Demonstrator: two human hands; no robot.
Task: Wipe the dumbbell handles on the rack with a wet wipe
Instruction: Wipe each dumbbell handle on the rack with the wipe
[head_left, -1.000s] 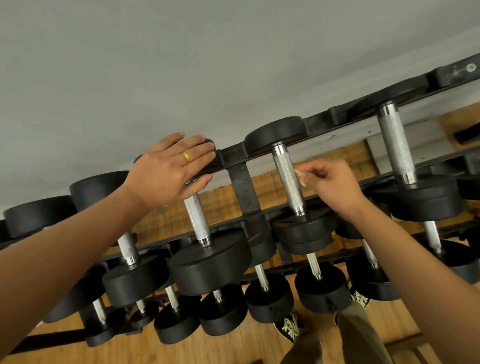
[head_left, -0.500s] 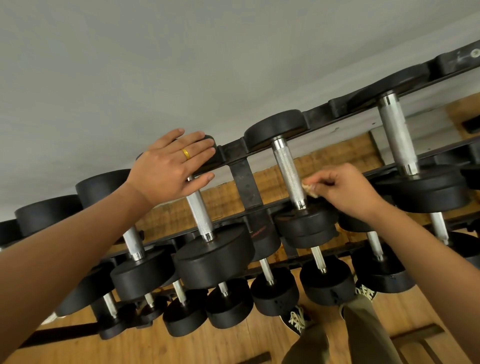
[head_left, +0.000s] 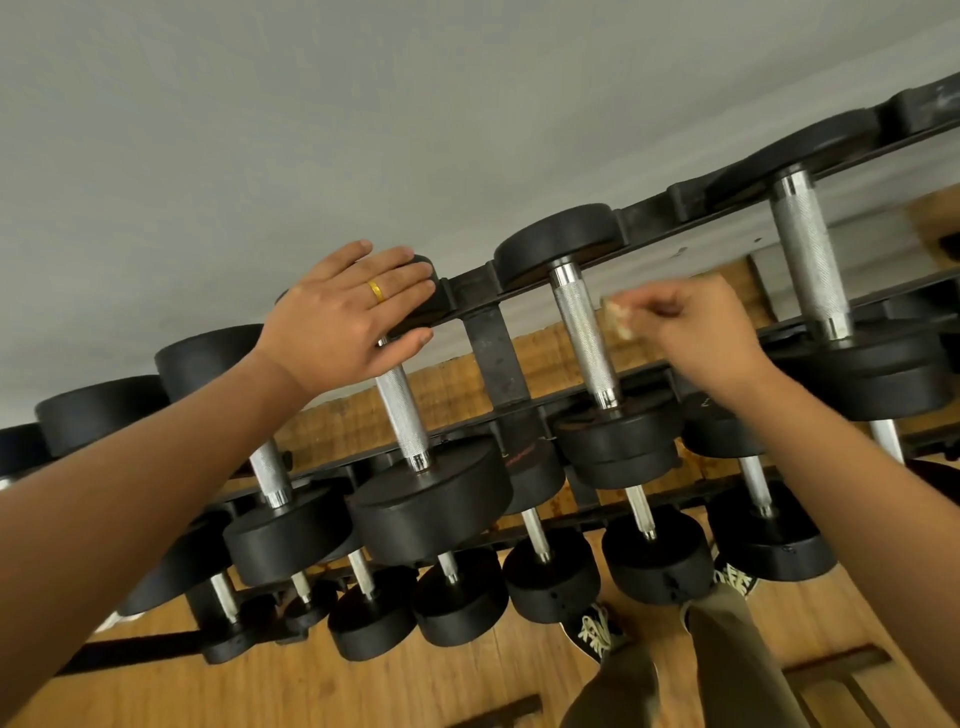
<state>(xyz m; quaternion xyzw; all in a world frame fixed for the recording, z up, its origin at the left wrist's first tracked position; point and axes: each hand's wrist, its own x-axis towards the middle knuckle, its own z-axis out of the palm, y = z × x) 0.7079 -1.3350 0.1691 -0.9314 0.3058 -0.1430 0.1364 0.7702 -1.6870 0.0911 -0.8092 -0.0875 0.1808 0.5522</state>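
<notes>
A black rack (head_left: 488, 338) holds several black dumbbells on its tiers. My left hand (head_left: 348, 317), with a gold ring, lies flat and open on the far head of one top-tier dumbbell, above its knurled steel handle (head_left: 402, 415). My right hand (head_left: 701, 332) pinches a small crumpled wet wipe (head_left: 618, 317), held just right of the handle (head_left: 584, 338) of the neighbouring dumbbell, at its upper half. I cannot tell if the wipe touches the steel. Further right is a thicker handle (head_left: 810, 260).
A grey wall (head_left: 311, 130) rises behind the rack. Below it are lower tiers of smaller dumbbells (head_left: 550, 582), a wooden floor (head_left: 363, 691), and my shoes (head_left: 597, 631) and trouser legs close to the rack's front.
My right hand has moved with the wipe from the lower end of the handle up to its upper half. My left hand has stayed on the dumbbell head.
</notes>
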